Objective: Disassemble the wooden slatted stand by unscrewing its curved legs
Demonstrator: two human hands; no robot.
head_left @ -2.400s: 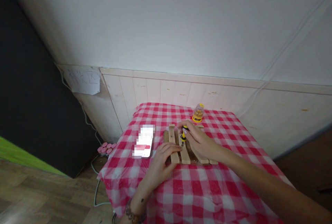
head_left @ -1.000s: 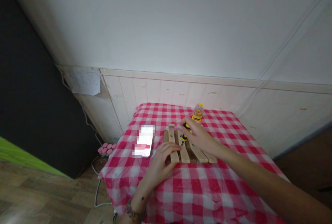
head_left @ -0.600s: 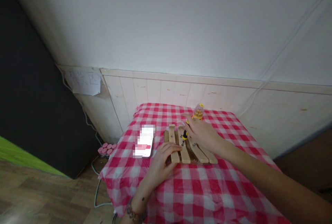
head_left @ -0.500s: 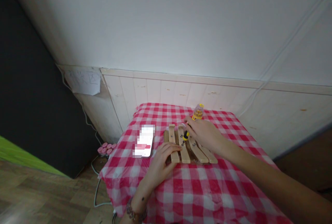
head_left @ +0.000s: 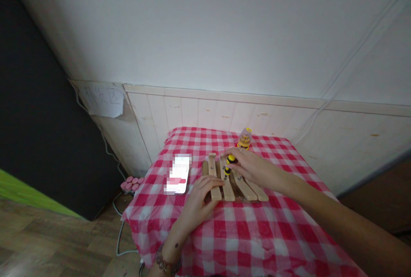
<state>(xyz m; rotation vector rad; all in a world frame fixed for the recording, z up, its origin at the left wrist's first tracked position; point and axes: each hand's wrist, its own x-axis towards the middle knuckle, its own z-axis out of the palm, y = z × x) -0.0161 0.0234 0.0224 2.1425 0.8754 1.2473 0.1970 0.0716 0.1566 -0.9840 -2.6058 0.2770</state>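
Note:
A small wooden slatted pallet point(head_left: 229, 189) lies on a table covered by a red-and-white checked cloth point(head_left: 237, 234). My left hand point(head_left: 201, 198) rests on the pallet's near left slat, fingers stretched flat and pressing down. My right hand point(head_left: 253, 168) is closed round a yellow-and-black screwdriver point(head_left: 228, 163), which stands nearly upright with its tip on a slat near the pallet's middle. Small metal screw heads show on the slats.
A phone point(head_left: 178, 174) with a lit screen lies left of the pallet. A yellow-based clear bit holder point(head_left: 244, 138) stands at the back of the table. The wall panel is just behind. A power strip point(head_left: 131, 183) and cable lie on the floor at left.
My right hand has turned on the screwdriver, regripping its handle, while the tool stays on the same slat. My left hand and the pallet have not moved.

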